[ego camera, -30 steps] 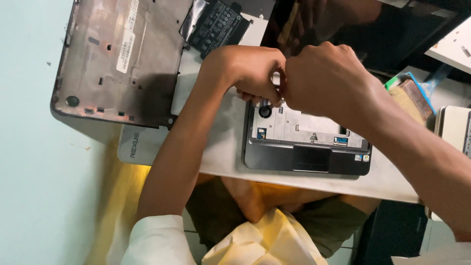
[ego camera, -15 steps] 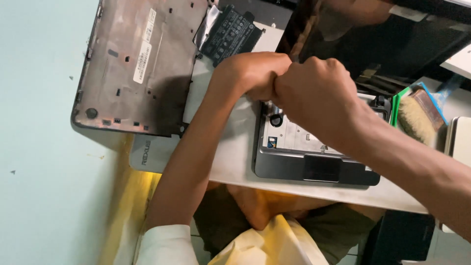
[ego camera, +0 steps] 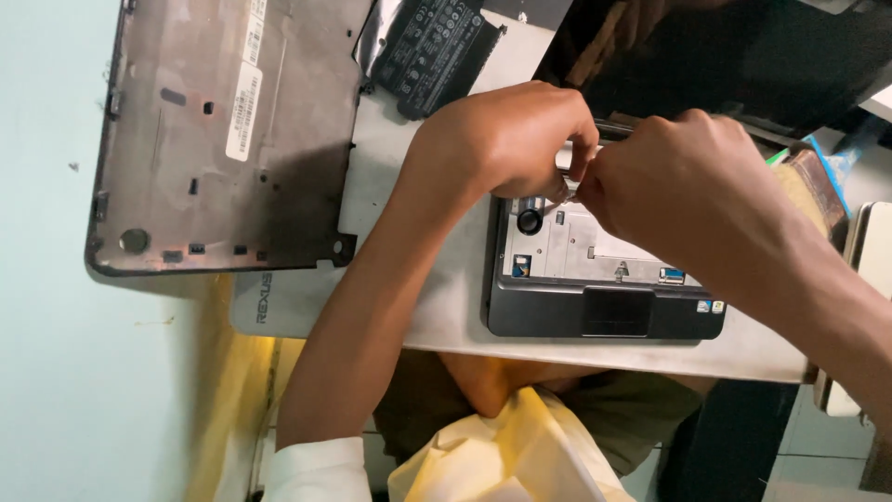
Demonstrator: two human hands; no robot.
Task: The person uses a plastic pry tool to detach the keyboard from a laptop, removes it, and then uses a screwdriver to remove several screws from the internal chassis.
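Pale green wall [ego camera: 46, 279] fills the left side, and a grey tabletop [ego camera: 446, 307] runs across the middle with a tiled floor [ego camera: 808, 437] visible at lower right. Dark plastic laptop bottom cover [ego camera: 223, 130] lies at far left, inside face up, overhanging the table edge. Black battery pack [ego camera: 432, 46] sits just right of it near the top. Left hand [ego camera: 506, 139] is curled closed, fingertips pinching a small metal part over the laptop's upper left corner. Laptop base [ego camera: 595, 279] lies on the table below both hands, keyboard removed, silver inner tray showing, black palm rest and touchpad toward the person. Right hand [ego camera: 678, 186] is fisted, touching the left, gripping a thin tool; the tool's tip is hidden. Black screen [ego camera: 743, 56] stands behind the hands. Green and blue box [ego camera: 818, 177] sits at the right edge with brownish stuff in it; contents unclear. White object [ego camera: 869, 279] at far right.

Versus a second ago: view has shifted, so the cover and laptop sit lower and further right in frame; hands stay locked together at the same corner.
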